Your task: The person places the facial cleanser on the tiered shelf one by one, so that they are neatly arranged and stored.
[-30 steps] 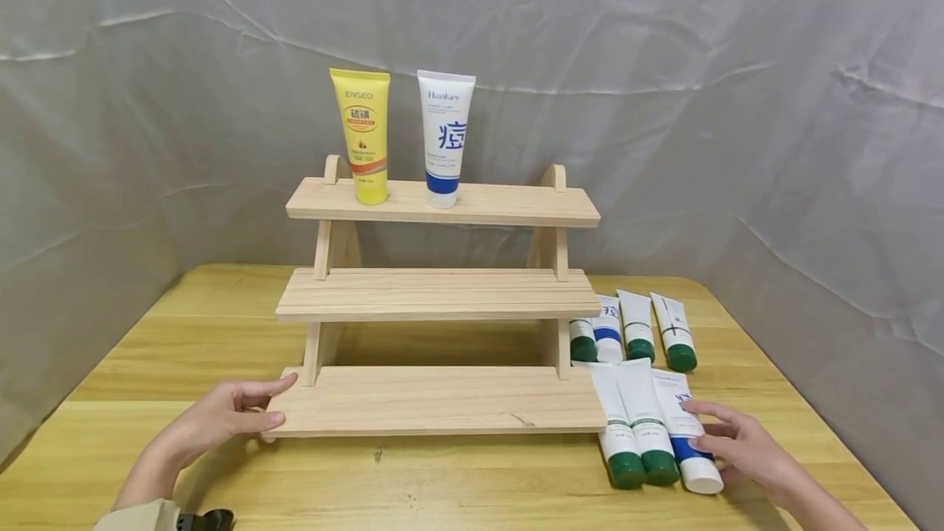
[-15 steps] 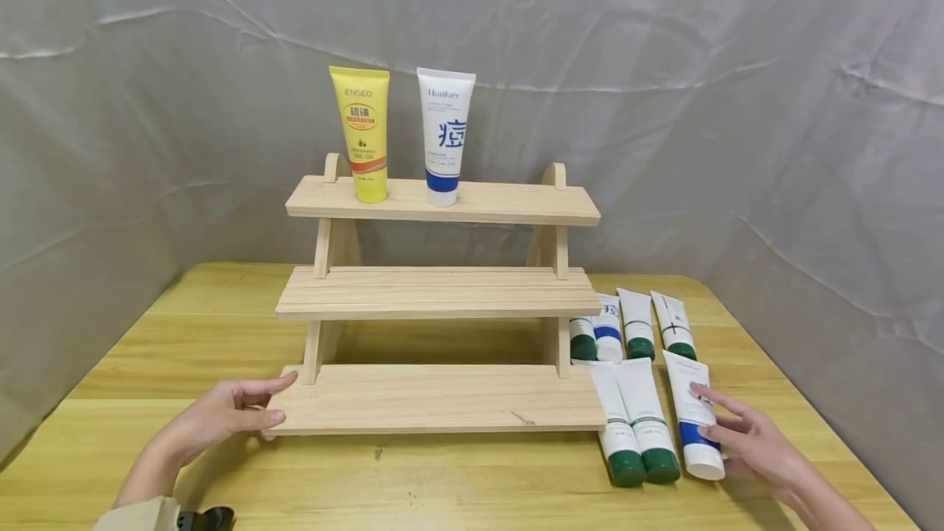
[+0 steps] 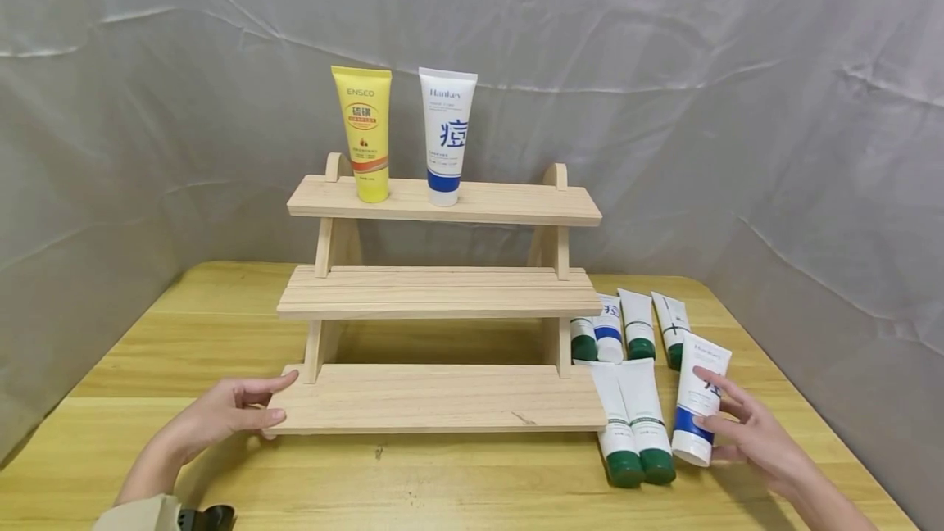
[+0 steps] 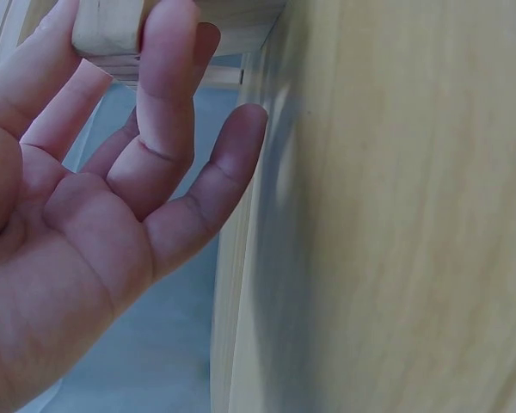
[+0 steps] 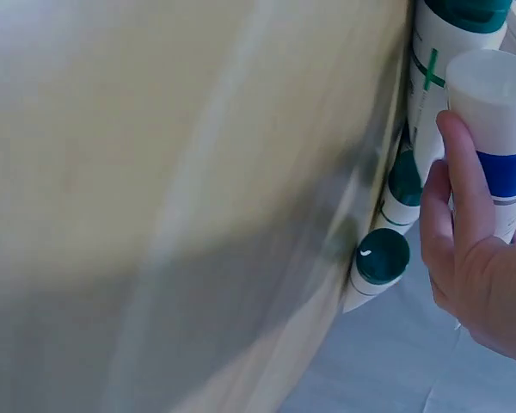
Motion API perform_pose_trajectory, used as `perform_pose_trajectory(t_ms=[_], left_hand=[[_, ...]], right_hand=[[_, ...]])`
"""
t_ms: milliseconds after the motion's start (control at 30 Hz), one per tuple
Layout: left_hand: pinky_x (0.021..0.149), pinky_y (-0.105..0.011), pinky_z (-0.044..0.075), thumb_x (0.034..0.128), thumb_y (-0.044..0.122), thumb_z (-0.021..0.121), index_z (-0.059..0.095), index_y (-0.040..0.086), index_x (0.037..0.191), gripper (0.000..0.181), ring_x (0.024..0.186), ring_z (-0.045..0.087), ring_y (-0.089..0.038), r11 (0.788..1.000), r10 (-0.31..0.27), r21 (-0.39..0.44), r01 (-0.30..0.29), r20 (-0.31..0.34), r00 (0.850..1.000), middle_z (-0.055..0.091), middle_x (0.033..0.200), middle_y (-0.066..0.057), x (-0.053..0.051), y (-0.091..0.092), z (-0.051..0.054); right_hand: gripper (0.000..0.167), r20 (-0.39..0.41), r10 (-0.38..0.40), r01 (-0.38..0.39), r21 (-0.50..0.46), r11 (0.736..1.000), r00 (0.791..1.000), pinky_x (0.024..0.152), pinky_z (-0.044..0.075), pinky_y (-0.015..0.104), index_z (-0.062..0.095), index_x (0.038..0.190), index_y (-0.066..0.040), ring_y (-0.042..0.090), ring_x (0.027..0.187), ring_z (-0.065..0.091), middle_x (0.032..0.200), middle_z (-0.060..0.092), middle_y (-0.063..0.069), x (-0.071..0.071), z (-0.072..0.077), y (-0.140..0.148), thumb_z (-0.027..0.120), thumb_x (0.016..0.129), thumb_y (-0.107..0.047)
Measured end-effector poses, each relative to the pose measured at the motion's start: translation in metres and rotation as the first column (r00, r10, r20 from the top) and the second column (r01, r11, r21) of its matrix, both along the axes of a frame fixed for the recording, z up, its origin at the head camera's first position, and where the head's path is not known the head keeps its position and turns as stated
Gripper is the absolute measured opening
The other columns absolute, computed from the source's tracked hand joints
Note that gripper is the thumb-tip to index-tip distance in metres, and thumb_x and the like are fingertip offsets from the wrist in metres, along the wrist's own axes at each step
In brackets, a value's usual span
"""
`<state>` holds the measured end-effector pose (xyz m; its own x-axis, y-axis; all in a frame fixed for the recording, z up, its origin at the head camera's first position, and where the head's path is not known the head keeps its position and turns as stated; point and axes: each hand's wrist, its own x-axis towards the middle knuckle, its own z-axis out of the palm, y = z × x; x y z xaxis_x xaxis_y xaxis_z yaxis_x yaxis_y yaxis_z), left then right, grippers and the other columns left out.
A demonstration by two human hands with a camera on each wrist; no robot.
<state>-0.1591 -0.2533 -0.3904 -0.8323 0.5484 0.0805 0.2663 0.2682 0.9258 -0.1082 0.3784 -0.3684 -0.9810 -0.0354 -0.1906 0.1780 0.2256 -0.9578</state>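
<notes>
My right hand [image 3: 760, 438] holds a white squeeze tube with a blue band [image 3: 701, 400], tilted, by its sides near the cap. In the right wrist view, its white cap [image 5: 492, 90] faces the camera and fingers curl round the tube. At the left end of the wooden three-step display rack [image 3: 435, 400], my left hand [image 3: 221, 416] grips the bottom shelf between thumb and fingers. The left wrist view has the shelf's corner [image 4: 110, 26] between those fingers. On the top step stand a yellow tube [image 3: 366, 133] and a white-and-blue tube [image 3: 446, 138], both upright on their caps.
Two white tubes with green caps [image 3: 645, 420] lie right of the bottom shelf. Behind them lies a row of several tubes [image 3: 636, 324], partly hidden by the rack. Grey cloth [image 3: 664, 105] encloses the wooden table [image 3: 457, 482] at the back and sides.
My right hand has lifted the white-and-blue tube away from the two green-capped tubes, moving it right and tilting it. My left hand stays on the shelf.
</notes>
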Motion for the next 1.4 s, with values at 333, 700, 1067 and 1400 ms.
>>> perform_pose_trajectory(t_ms=[333,700,1067,1400], left_hand=[[0.058,-0.027,0.046,0.0877,0.006,0.055,0.031,-0.016,0.126,0.050,0.062,0.058,-0.015,1.000,0.009,0.000,-0.009,0.006,1.000,0.037,0.121,-0.040,0.001,-0.002,-0.001],[0.059,-0.027,0.046,0.0884,0.006,0.054,0.029,-0.016,0.127,0.051,0.062,0.059,-0.016,1.000,-0.022,0.014,0.021,0.030,0.999,0.057,0.075,-0.006,-0.001,-0.002,0.001],[0.062,-0.024,0.044,0.0872,0.005,0.056,0.029,-0.018,0.126,0.053,0.059,0.057,-0.016,1.000,-0.021,-0.022,0.021,-0.038,0.999,0.057,0.063,-0.005,-0.002,0.003,0.002],[0.059,-0.027,0.047,0.0878,0.004,0.055,0.029,-0.019,0.125,0.051,0.060,0.059,-0.018,0.999,-0.041,0.020,0.041,-0.015,0.999,0.058,0.066,-0.006,-0.001,0.001,0.001]], right_hand=[[0.066,-0.142,-0.022,0.033,0.074,0.997,0.990,0.062,0.051,0.038,0.028,0.137,-0.031,0.012,0.084,0.054,0.127,0.019,0.035,-0.009,0.012,-0.014,0.056,0.085,-0.002],[0.070,-0.265,-0.044,0.031,-0.050,0.998,0.963,0.060,0.052,0.033,0.026,0.140,-0.022,0.009,0.086,0.057,0.120,0.030,0.017,-0.022,0.017,-0.033,0.058,0.083,0.003],[0.069,-0.342,-0.037,0.007,-0.088,0.996,0.939,0.058,0.051,0.028,0.028,0.138,-0.021,0.010,0.084,0.057,0.112,0.036,0.010,-0.034,0.032,-0.053,0.060,0.082,0.004],[0.069,-0.362,-0.061,0.005,-0.154,0.988,0.930,0.061,0.049,0.024,0.029,0.138,-0.023,0.010,0.086,0.052,0.113,0.035,0.007,-0.047,0.049,-0.067,0.061,0.082,0.001]])
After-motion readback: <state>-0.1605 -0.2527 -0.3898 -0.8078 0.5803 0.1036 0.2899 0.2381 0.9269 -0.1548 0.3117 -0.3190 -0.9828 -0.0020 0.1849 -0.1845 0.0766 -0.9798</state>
